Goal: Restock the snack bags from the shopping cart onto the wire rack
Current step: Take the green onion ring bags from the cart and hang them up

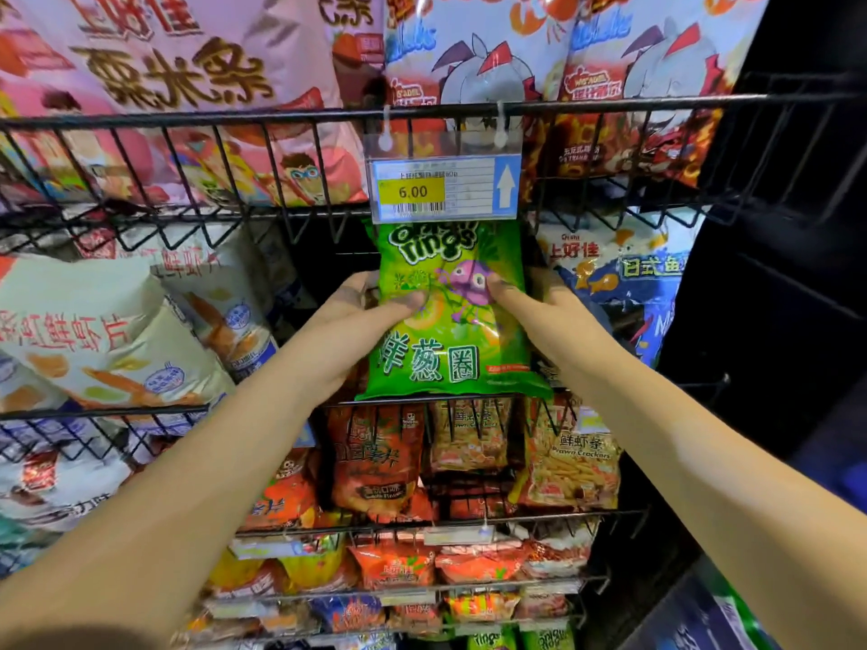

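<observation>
From the head view, a green snack bag (pixel 450 358) of onion rings stands upright in the middle tier of the black wire rack (pixel 234 117). Its top edge is tucked just under a hanging price tag (pixel 445 187) marked 6.00, and its bottom edge is level with the tier's front rail.

Both bare arms reach in from below. The left grip (pixel 356 316) holds the bag's left edge, with the thumb laid across the printed front and the fingers curled behind. The right grip (pixel 549 307) holds the right edge the same way, its thumb pressing on the purple cartoon figure.

Around it the rack is full:
- Pink bags (pixel 164 77) and white-and-red bags (pixel 492 53) fill the tier above.
- Pale prawn-chip bags (pixel 94 330) lean at the left of the middle tier.
- A blue-and-white bag (pixel 624 269) sits just beside the right grip.
- On the tier below, an orange bag (pixel 375 457) and a prawn cracker bag (pixel 572 457) stand upright behind the wires.
- More small packs fill the lowest tiers, too blurred to read.
</observation>
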`<state>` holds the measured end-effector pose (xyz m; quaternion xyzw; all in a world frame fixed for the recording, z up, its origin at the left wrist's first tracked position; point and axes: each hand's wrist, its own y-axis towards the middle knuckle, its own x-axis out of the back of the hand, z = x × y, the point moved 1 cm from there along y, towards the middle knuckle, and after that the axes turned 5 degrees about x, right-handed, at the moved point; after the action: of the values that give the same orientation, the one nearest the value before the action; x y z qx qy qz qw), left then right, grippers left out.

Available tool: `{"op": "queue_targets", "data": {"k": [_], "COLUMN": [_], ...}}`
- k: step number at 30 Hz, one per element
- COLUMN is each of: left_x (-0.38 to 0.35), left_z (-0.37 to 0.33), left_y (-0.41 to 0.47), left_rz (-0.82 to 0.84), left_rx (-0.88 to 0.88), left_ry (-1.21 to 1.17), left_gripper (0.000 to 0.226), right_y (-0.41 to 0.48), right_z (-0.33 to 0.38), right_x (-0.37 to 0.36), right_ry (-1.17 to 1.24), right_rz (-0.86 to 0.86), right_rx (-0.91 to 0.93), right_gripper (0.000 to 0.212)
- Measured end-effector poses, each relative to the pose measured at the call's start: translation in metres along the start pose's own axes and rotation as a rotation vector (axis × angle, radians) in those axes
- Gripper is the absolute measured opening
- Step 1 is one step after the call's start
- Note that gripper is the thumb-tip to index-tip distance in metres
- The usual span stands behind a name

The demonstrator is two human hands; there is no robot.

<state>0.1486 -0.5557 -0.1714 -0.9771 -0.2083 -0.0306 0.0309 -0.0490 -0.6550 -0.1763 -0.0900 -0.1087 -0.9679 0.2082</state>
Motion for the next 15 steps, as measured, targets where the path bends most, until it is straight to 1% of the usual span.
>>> {"op": "queue_targets", "data": {"k": [2,4,6,8,11,12,13,15], "left_x": [0.0,-0.002,-0.005,-0.005,-0.005,-0.006,-0.007,-0.011], "left_z": [0.008,0.014,0.018,0.022,0.024,0.026,0.028,0.031], "left_y": [0.013,0.023,0.032,0.043,0.052,0.054,0.056,0.056], "left_rz": [-0.038,-0.067,-0.086,-0.096,-0.108,-0.095,-0.071,-0.031], "left_rx": [-0.062,-0.113,-0.151,-0.18,-0.192,-0.202,-0.214,-0.254], "left_ry": [0.069,0.106,0.129,0.155,0.298,0.313,0.305,0.302], "left_gripper": [0.035,0.036,0.047,0.061,0.097,0.104,0.106,0.1], "right_y": [0.011,0.019,0.025,0.031,0.035,0.036,0.037,0.039], "right_z": [-0.001,-0.002,-0.003,-0.006,-0.01,-0.012,-0.015,-0.019], "right_x": [-0.004,-0.009,-0.013,-0.017,-0.019,-0.019,-0.02,-0.022], "right_ry": [-0.009,-0.054,-0.117,-0.19,-0.278,-0.311,-0.369,-0.485], "right_rz": [-0.027,-0.048,-0.084,-0.095,-0.114,-0.112,-0.092,-0.041], "right_rx": [-0.001,-0.02,-0.006,0.038,0.031,0.02,-0.003,-0.068], "right_gripper": [0.068,0.067,0.066,0.056,0.045,0.044,0.043,0.045]}}
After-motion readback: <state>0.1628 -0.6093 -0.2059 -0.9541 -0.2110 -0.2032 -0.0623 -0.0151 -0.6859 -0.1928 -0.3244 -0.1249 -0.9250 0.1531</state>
